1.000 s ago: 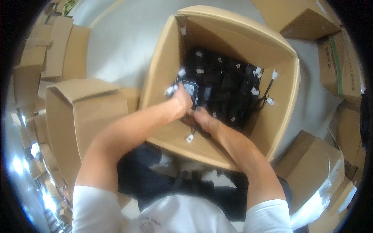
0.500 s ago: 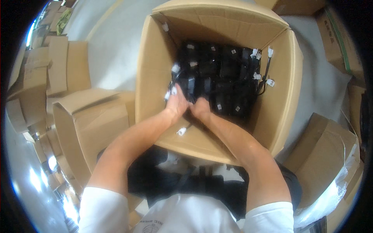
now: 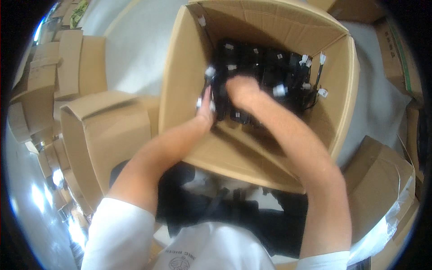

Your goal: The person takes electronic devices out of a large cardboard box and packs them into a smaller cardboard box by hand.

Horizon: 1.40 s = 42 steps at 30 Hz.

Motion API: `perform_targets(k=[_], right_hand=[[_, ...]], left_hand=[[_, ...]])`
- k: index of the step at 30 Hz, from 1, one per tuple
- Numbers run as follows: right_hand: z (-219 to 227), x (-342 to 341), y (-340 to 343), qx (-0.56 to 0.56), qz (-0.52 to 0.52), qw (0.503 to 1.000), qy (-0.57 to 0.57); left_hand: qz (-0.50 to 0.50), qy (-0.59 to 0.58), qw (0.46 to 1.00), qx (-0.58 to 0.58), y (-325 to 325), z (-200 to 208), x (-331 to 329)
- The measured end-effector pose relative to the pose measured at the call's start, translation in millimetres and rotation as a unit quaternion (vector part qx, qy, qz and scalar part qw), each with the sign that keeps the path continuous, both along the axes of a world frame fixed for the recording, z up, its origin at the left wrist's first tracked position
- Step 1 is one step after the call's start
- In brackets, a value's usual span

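Observation:
An upright cardboard box [image 3: 347, 103] gapes in front of me, with rows of black block-shaped units [image 3: 238, 116] packed at its bottom. Inside its left wall, my left hand [image 3: 207, 109] lies with fingers stretched out beside black cables that end in white connector plugs [image 3: 209, 72]. My right hand [image 3: 244, 92] is curled into a fist over the middle of the units; whatever it grips is hidden. Just right of that fist shows a blurred white plug [image 3: 280, 90]. Other cables with a white plug [image 3: 322, 92] stand along the right wall.
To the left stands a cardboard carton [image 3: 118, 130], with more stacked cartons [image 3: 45, 67] behind it. Another carton [image 3: 378, 189] with clear plastic wrap [image 3: 382, 234] sits at my right. Grey floor [image 3: 135, 54] shows beyond the box on the left.
My right hand has moved away from the left one, forward and to the right over the units. My left hand stays by the left wall. The view has shifted slightly.

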State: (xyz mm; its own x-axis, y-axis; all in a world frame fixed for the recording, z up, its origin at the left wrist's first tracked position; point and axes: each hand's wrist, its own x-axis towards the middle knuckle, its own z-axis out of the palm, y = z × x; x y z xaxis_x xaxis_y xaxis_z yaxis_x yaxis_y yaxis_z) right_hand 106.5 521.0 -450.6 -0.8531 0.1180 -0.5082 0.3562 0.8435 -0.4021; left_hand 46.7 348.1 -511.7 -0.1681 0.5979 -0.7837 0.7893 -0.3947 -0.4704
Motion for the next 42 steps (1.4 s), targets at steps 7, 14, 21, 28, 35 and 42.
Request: perform_targets(k=[7, 14, 21, 28, 35, 42], right_hand=[[20, 15, -1, 0.200, 0.146, 0.921, 0.299], [-75, 99, -70, 0.265, 0.258, 0.911, 0.183], [-60, 100, -58, 0.161, 0.266, 0.943, 0.117], [-69, 104, -52, 0.219, 0.264, 0.926, 0.158], [-52, 78, -84, 0.166, 0.358, 0.848, 0.354], [-98, 40, -102, 0.054, 0.295, 0.916, 0.267]], left_hand=[[-0.007, 0.044, 0.999, -0.021, -25, -26, -6], [0.041, -0.009, 0.998, -0.043, 0, 3, 1], [0.111, -0.170, 0.968, -0.148, 17, 41, 1], [0.169, -0.280, 0.934, 0.141, 29, 68, -7], [0.177, -0.307, 0.896, 0.269, 38, 112, -29], [0.162, -0.438, 0.807, 0.362, 13, 282, 7]])
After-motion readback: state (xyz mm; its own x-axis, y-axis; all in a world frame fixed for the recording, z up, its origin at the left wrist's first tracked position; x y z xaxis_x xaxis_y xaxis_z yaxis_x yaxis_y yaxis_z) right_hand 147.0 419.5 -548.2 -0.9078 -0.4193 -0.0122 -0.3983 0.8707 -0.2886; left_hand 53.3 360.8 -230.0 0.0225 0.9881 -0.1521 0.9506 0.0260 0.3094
